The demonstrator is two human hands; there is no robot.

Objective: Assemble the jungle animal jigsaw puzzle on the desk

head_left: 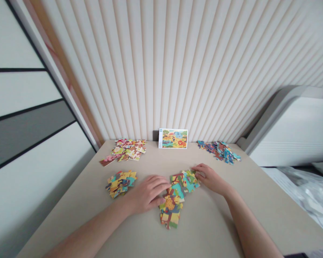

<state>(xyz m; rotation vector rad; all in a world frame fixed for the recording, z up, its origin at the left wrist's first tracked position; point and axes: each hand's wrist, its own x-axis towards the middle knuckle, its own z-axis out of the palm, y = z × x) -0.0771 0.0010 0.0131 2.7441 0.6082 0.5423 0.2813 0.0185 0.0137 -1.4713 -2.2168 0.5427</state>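
Left hand (pixel 150 193): fingers loosely extended, ungripping, at left edge of near-centre jigsaw pieces (pixel 177 192). Right hand (pixel 206 176): at their far-right edge, grip unclear. Light fingertip pressure best separates overlaps.

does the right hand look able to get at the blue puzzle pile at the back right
Probably yes: the blue puzzle pile lies beyond the right hand, and only tabletop shows between them, though the hand is beside the middle puzzle pieces.
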